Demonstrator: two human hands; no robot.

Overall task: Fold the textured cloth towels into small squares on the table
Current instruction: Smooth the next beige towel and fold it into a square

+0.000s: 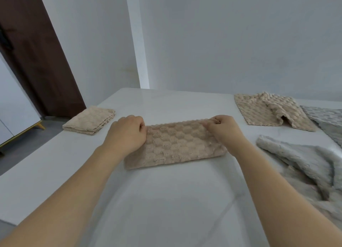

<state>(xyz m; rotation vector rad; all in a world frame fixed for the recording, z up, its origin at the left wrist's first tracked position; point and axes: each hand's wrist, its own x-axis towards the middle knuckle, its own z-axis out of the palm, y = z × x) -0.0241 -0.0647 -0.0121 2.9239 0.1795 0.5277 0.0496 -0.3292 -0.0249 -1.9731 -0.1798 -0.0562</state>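
Stretching across a white table [166, 200], a half-folded beige towel [177, 144] is lying as a long strip at the centre of the scene, its long axis running from nine o'clock to three o'clock and its doubled edges facing twelve o'clock, away from the person. At four o'clock a heap of grey towels [303, 163] is waiting unfolded, while a loose beige towel [268, 110] is sitting at two o'clock with one corner flopped over. A finished folded square [88, 120] is resting at ten o'clock, near the table's left edge. The left hand [127, 132] is curling its fingers round the strip's far left corner, and the right hand [224, 129] is pinching the far right corner between thumb and fingers; both are gripping cloth, neither lying flat. The likely next move is bringing one short end over to the other. The plush layers could be sliding apart as an end is lifted, because only the far corners are being held and the near edge is lying free, leaving a skewed square. Pulling unevenly could also be dragging the strip across the smooth tabletop.
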